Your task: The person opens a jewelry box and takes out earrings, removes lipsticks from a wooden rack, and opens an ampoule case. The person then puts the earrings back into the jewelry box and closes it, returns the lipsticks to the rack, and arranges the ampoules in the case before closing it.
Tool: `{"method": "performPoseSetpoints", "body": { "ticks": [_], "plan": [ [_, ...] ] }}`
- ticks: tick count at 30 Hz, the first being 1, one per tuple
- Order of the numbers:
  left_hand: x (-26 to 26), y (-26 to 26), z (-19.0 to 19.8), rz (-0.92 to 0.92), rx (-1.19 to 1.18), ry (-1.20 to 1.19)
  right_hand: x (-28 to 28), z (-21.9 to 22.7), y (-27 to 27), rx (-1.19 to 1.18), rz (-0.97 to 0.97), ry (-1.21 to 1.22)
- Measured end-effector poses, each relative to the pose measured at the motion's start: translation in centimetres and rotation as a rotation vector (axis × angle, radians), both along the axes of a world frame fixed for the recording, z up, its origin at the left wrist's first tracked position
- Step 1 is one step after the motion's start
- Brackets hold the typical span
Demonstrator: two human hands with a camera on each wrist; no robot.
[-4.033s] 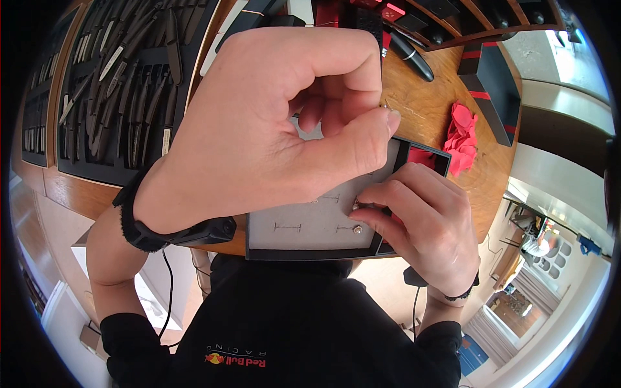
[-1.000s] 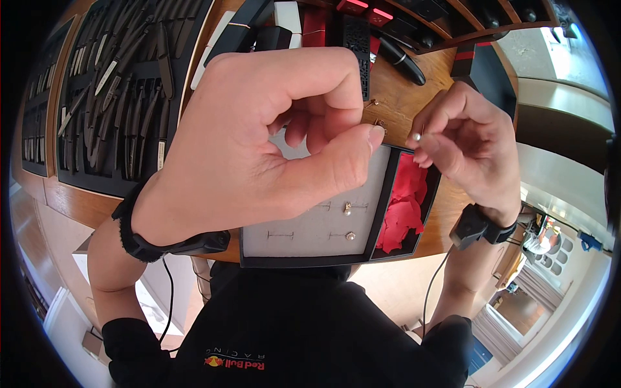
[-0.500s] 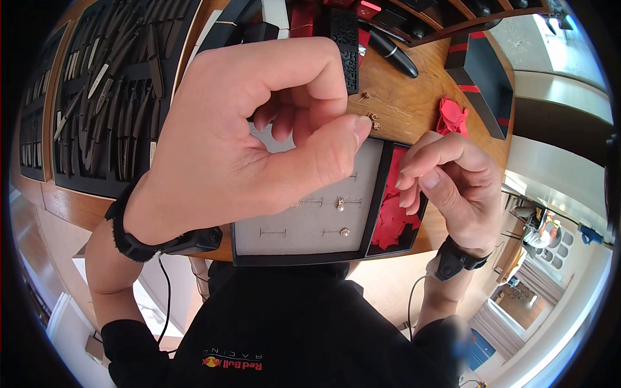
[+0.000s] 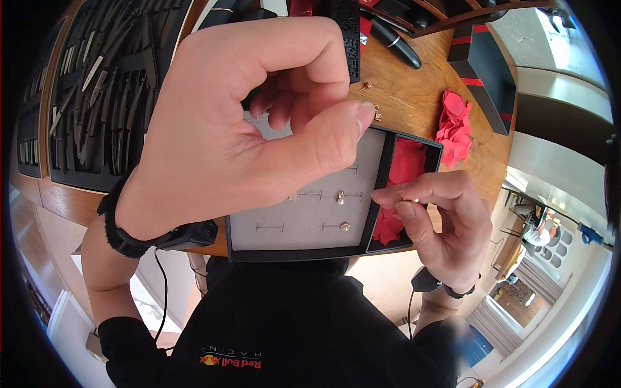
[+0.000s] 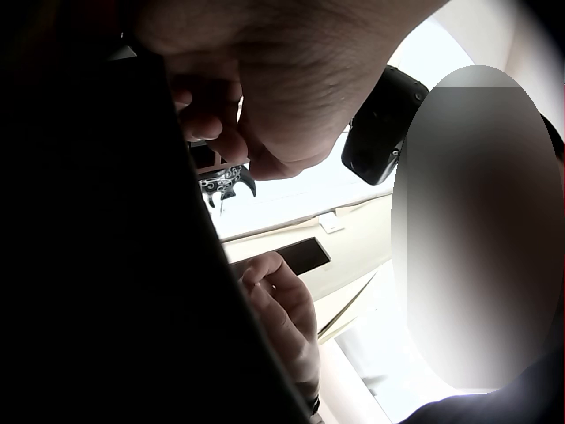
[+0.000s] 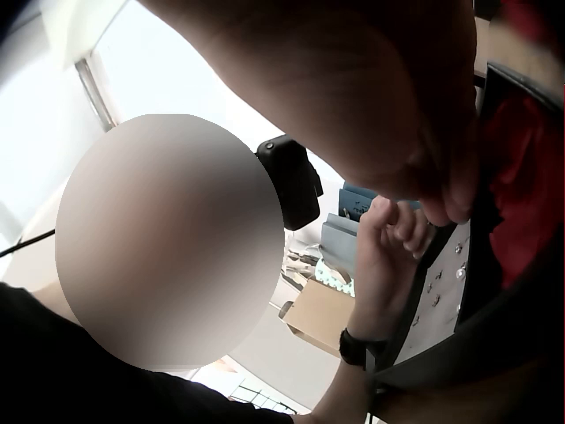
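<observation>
The fingers of the right hand (image 4: pixel 446 223) are closed into a fine pinch on a small ornament with a white bead (image 4: pixel 416 201), which appears over the right end of the tray (image 4: pixel 294 255). The left hand (image 4: pixel 213 129) is raised over the far left part of the tray, its fingers curled and the thumb tip near the index finger; whether it has hold of anything, I cannot tell.

The step in hand seems to be the handling of this ornament. To do it well, the pinch should be light and sit on the metal rather than on the bead, which could slip. It should also be kept away from the red petals (image 4: pixel 409 158) in the tray, because a dropped piece would be difficult to find there. The left hand covers much of the grey pad (image 4: pixel 304 239), so the sight of its slits (image 4: pixel 270 227) is limited.

Now the counting. On the pad I see 3 ornaments: 1 flower-like (image 4: pixel 345 226), 1 with hanging bead (image 4: pixel 341 198), and 1 partly hidden (image 4: pixel 294 196). At least 5 slits show. Beyond the tray, on the tabletop (image 4: pixel 414 97), lie 1 long pin (image 4: pixel 365 86) and a gold cluster (image 4: pixel 378 114), perhaps 2 pieces. To the right of the tray are 1 petal pile (image 4: pixel 455 123) and 1 black box (image 4: pixel 469 61).
</observation>
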State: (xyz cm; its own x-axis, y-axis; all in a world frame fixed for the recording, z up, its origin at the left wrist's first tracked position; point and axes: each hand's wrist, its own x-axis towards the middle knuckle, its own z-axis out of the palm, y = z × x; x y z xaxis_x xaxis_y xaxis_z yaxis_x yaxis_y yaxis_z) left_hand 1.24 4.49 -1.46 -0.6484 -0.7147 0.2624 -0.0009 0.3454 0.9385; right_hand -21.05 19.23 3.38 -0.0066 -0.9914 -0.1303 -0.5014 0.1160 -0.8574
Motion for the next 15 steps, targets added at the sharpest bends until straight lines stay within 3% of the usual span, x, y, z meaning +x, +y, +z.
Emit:
{"method": "performPoseSetpoints", "body": {
  "ticks": [4,12,15],
  "plan": [
    [0.0,-0.1,-0.1,-0.011,-0.048,-0.014,-0.1,0.3,-1.1,-0.114,0.179,0.226],
    [-0.2,0.0,-0.9,-0.008,-0.135,0.031,0.4,-0.1,-1.3,-0.121,0.156,0.272],
    [-0.2,0.8,-2.3,0.111,-0.082,0.100,0.0,-0.4,-1.5,-0.143,0.165,0.251]
  ]
}}
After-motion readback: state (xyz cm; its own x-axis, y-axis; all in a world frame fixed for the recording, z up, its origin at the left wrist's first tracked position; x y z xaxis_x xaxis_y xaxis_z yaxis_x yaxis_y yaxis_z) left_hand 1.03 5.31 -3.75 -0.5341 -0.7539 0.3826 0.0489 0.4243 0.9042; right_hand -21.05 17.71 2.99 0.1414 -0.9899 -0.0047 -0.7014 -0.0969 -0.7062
